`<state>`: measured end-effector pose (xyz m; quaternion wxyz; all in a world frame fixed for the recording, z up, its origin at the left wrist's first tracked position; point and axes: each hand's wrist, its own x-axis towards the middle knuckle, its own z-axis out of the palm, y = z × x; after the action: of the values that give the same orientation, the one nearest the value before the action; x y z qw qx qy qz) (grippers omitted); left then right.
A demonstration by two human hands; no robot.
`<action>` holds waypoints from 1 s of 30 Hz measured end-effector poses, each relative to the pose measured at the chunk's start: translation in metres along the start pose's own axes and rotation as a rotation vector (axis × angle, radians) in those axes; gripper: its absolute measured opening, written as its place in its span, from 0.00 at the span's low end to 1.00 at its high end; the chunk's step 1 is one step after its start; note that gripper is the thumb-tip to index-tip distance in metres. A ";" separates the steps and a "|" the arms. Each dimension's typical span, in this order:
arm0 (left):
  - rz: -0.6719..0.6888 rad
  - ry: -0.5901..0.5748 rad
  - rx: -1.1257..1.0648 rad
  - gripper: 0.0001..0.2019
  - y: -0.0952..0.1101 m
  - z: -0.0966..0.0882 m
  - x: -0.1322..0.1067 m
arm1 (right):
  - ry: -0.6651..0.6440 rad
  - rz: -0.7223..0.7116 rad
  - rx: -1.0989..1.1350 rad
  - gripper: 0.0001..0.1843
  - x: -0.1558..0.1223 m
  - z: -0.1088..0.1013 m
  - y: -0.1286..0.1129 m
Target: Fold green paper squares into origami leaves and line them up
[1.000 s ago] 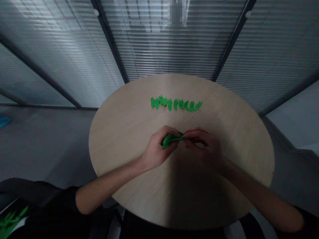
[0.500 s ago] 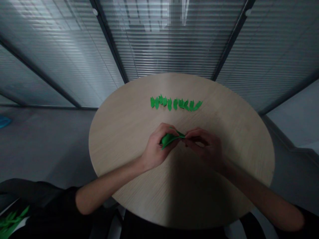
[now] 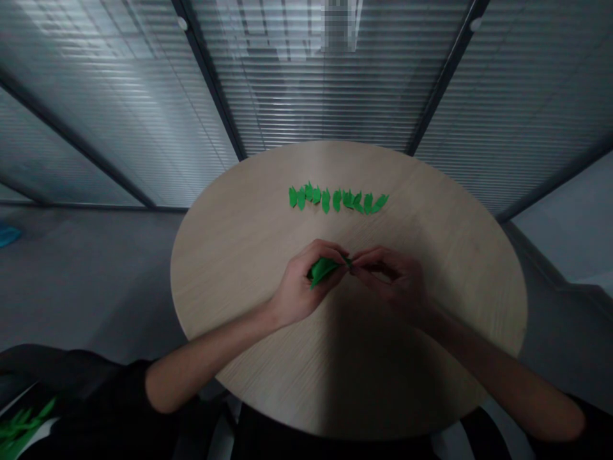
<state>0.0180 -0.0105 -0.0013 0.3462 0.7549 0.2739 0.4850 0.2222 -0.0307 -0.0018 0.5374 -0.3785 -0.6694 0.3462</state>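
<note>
My left hand is shut on a folded green paper leaf, which covers part of its fingers. The leaf's narrow tip reaches my right hand, and those fingertips pinch it. Both hands are above the round light wood table, near its middle. Farther away on the tabletop lies a row of several small green paper leaves, well beyond my fingers and overlapping in places.
Slatted window blinds and dark frames stand behind the table. Grey floor surrounds it, with a small blue object at the far left. More green leaf shapes lie at the lower left beside a dark sleeve.
The green paper leaf now looks tighter and shorter between my hands. My right fingertips have moved slightly left, closing on its tip. The row of leaves has not moved.
</note>
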 end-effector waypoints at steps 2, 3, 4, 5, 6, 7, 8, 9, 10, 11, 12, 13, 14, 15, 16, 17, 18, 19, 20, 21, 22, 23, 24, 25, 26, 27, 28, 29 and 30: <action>-0.016 -0.006 -0.016 0.02 0.000 0.000 0.000 | 0.005 0.000 0.013 0.03 0.000 0.000 0.001; -0.030 -0.009 -0.025 0.03 0.000 0.001 0.000 | 0.000 0.004 0.019 0.03 -0.001 0.000 0.002; -0.045 -0.010 -0.034 0.03 -0.001 0.001 0.000 | 0.001 0.014 0.021 0.03 -0.001 0.000 0.002; -0.060 -0.009 -0.040 0.03 -0.001 0.001 0.000 | 0.003 0.022 0.029 0.02 -0.001 0.000 0.003; -0.075 -0.008 -0.044 0.03 -0.002 0.001 -0.001 | 0.004 0.034 0.036 0.02 -0.001 0.000 0.003; -0.091 -0.009 -0.045 0.03 -0.002 0.002 -0.001 | 0.012 0.048 0.036 0.02 -0.001 0.000 0.004; -0.105 -0.006 -0.047 0.03 -0.003 0.002 -0.001 | 0.018 0.066 0.034 0.03 -0.001 0.000 0.003; -0.118 -0.002 -0.053 0.03 -0.004 0.002 -0.002 | 0.023 0.087 0.029 0.04 0.000 0.000 0.003; -0.129 0.003 -0.064 0.03 -0.004 0.002 -0.002 | 0.025 0.106 0.026 0.06 0.000 0.000 0.002; -0.137 0.007 -0.077 0.03 -0.004 0.002 -0.002 | 0.026 0.120 0.024 0.08 0.000 0.000 0.001; -0.140 0.011 -0.089 0.03 -0.004 0.002 -0.002 | 0.025 0.125 0.025 0.09 0.001 -0.001 0.000; -0.136 0.012 -0.096 0.03 -0.004 0.002 -0.002 | 0.021 0.119 0.028 0.09 0.001 -0.001 -0.001; -0.128 0.010 -0.097 0.03 -0.003 0.002 -0.002 | 0.016 0.107 0.033 0.08 0.001 -0.001 -0.001; -0.118 0.007 -0.090 0.03 -0.002 0.002 -0.002 | 0.012 0.093 0.037 0.08 0.001 0.000 -0.002; -0.107 0.008 -0.079 0.03 -0.002 0.002 -0.002 | 0.009 0.083 0.039 0.07 0.001 0.000 -0.001; -0.096 0.012 -0.067 0.03 -0.001 0.002 -0.002 | 0.007 0.082 0.042 0.07 0.000 0.000 -0.001; -0.087 0.017 -0.057 0.02 0.000 0.002 -0.002 | 0.009 0.087 0.045 0.07 0.000 0.000 -0.001; -0.079 0.022 -0.051 0.02 0.000 0.002 -0.002 | 0.013 0.096 0.048 0.07 0.000 0.000 0.000; -0.074 0.026 -0.050 0.02 0.000 0.002 -0.003 | 0.016 0.109 0.050 0.08 -0.001 0.001 0.001; -0.071 0.030 -0.053 0.02 0.000 0.003 -0.003 | 0.016 0.118 0.052 0.09 -0.001 0.001 0.001; -0.070 0.032 -0.060 0.02 0.000 0.003 -0.003 | 0.013 0.128 0.056 0.09 -0.001 0.001 0.001; -0.071 0.033 -0.068 0.03 0.000 0.003 -0.003 | 0.011 0.133 0.060 0.10 -0.001 0.001 0.001; -0.072 0.037 -0.075 0.03 0.000 0.003 -0.003 | 0.009 0.138 0.062 0.09 -0.001 0.001 0.001; -0.075 0.043 -0.081 0.03 0.000 0.004 -0.003 | 0.009 0.144 0.063 0.09 -0.001 0.001 0.001; -0.078 0.050 -0.086 0.03 0.000 0.004 -0.003 | 0.012 0.150 0.066 0.09 -0.001 0.001 0.000; -0.081 0.057 -0.092 0.03 0.000 0.004 -0.002 | 0.011 0.160 0.072 0.09 -0.001 0.001 0.000; -0.085 0.063 -0.098 0.04 0.000 0.004 -0.002 | 0.005 0.172 0.081 0.11 -0.001 0.000 0.000; -0.090 0.067 -0.103 0.04 0.000 0.004 -0.002 | -0.004 0.186 0.092 0.12 -0.001 0.000 0.000; -0.095 0.070 -0.109 0.04 0.000 0.004 -0.002 | -0.015 0.203 0.101 0.12 -0.001 0.000 0.000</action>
<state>0.0213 -0.0135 -0.0035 0.3996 0.7038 0.2944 0.5082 0.2222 -0.0312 -0.0023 0.5130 -0.4142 -0.6134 0.4348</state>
